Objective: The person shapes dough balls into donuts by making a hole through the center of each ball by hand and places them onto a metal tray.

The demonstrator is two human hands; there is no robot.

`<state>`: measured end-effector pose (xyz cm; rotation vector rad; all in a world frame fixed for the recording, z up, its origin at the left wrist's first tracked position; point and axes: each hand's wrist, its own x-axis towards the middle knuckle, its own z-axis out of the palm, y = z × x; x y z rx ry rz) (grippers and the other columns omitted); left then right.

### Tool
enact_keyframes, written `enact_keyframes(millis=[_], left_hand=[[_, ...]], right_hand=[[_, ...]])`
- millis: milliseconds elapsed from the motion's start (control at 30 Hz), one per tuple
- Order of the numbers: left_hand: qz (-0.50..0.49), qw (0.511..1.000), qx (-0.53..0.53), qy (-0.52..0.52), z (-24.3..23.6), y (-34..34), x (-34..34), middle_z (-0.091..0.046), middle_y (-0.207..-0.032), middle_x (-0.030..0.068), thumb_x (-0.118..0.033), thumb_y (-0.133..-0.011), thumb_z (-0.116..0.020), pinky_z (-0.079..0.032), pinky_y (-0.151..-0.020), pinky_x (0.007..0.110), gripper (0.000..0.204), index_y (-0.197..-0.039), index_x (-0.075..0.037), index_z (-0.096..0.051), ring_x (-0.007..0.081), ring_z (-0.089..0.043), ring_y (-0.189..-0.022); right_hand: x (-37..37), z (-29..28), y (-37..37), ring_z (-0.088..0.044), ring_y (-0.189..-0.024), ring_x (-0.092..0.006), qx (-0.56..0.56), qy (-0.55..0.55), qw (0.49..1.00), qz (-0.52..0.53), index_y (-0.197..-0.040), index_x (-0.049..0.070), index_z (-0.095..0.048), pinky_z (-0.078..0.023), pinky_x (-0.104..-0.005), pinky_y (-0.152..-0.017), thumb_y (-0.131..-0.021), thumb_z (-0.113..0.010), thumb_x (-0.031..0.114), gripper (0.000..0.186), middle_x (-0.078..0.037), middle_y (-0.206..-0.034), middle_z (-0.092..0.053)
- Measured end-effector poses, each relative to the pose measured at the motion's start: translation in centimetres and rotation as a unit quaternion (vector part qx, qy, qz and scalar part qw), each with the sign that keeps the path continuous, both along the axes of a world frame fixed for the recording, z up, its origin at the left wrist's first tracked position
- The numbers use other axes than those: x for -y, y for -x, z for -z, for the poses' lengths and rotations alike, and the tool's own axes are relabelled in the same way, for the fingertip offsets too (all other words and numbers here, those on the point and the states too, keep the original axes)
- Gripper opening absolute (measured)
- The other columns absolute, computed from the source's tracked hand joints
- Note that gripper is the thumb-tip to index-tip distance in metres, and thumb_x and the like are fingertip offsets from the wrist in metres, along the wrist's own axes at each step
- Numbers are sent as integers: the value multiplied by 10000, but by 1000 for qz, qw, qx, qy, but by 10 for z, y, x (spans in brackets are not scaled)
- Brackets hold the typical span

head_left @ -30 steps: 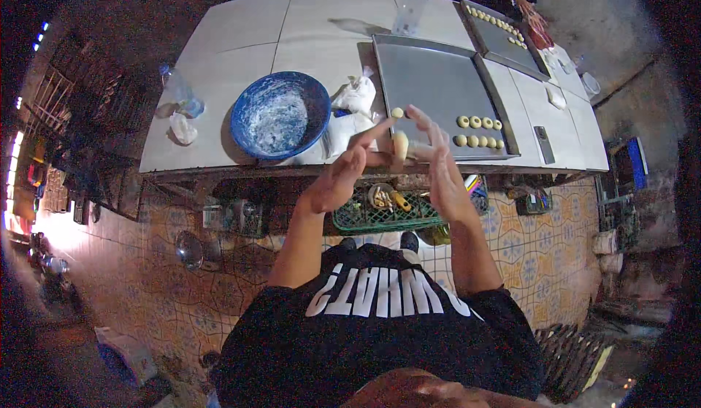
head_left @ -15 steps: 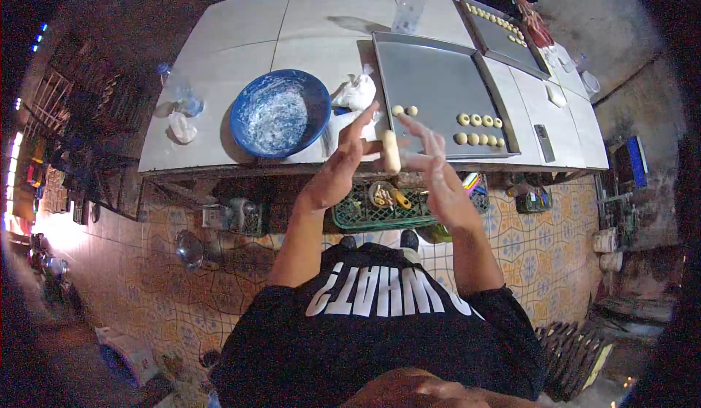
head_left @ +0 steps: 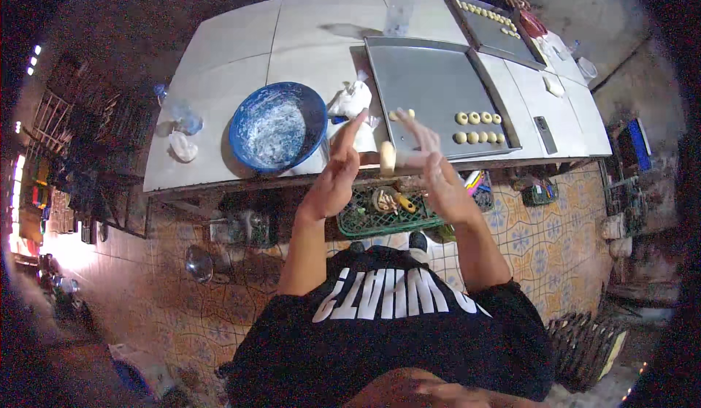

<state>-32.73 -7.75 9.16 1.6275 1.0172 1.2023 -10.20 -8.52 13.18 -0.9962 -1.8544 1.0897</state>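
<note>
A small pale piece of dough [head_left: 388, 158] is held in the air at the near table edge, between my two hands. On its left, my left hand [head_left: 337, 178] has a digit against it while the other fingers stretch up. From the right, my floury right hand [head_left: 436, 170] meets it the same way, fingers extended. Whether the digits enter the dough, I cannot tell. Just beyond lies a large metal tray [head_left: 431, 72]. Two rows of small round dough pieces [head_left: 478, 118] sit at its near right, some with a dimple or hole. Fingers partly cover another dough piece [head_left: 394, 116] at its left.
Left of the tray are a knotted bag of white powder [head_left: 352, 99] and a blue floury basin [head_left: 277, 127]. A plastic bottle [head_left: 400, 6] stands behind. At far right, a co-worker's hand [head_left: 517, 0] is by a second tray [head_left: 496, 39]. A green crate [head_left: 358, 222] sits below the table.
The view has shifted slightly. My hands still hold the dough piece between them, with the fingers a little shifted. The co-worker's hand has moved slightly over the far tray.
</note>
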Motion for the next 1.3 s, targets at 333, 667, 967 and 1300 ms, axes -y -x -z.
enact_keyframes(millis=[333,667,967,1300], left_hand=[[121,990,70,-17,6,4,-10,-178,-1714,179,-692,-1066,-260,-200,-1275,447,915,-1665,-5,-184,275,-201,-1582],[92,981,164,46,4,-12,-9,-327,-1665,193,-789,-1004,-308,-299,-1227,465,1016,-1683,-54,-133,287,-581,-1369],[79,993,86,-12,20,-1,-14,-249,-1711,149,-746,-1033,-313,-206,-1261,486,974,-1679,-38,-139,286,-607,-1328],[137,976,160,46,23,-2,-8,-454,-1583,168,-859,-945,-300,-399,-1132,440,1064,-1673,-85,-229,280,-581,-1289]], right_hand=[[-8,-7,-1,-197,-1553,-376,69,-89,994,-13,-1418,15,-632,-128,-513,-1268,-1114,-226,586,764,-178,-1712,-246],[-12,-5,-6,-226,-1541,-384,35,-97,994,-29,-1309,18,-715,-136,-503,-1268,-1132,-203,541,753,-189,-1691,-303],[-17,-2,-8,-163,-1563,-434,-21,-57,996,-67,-1253,54,-742,-104,-550,-1268,-1127,-281,525,670,-220,-1701,-250],[-4,-9,-8,-168,-1570,-434,79,-118,990,-22,-1359,69,-692,-134,-531,-1267,-1120,-318,533,642,-233,-1709,-229]])
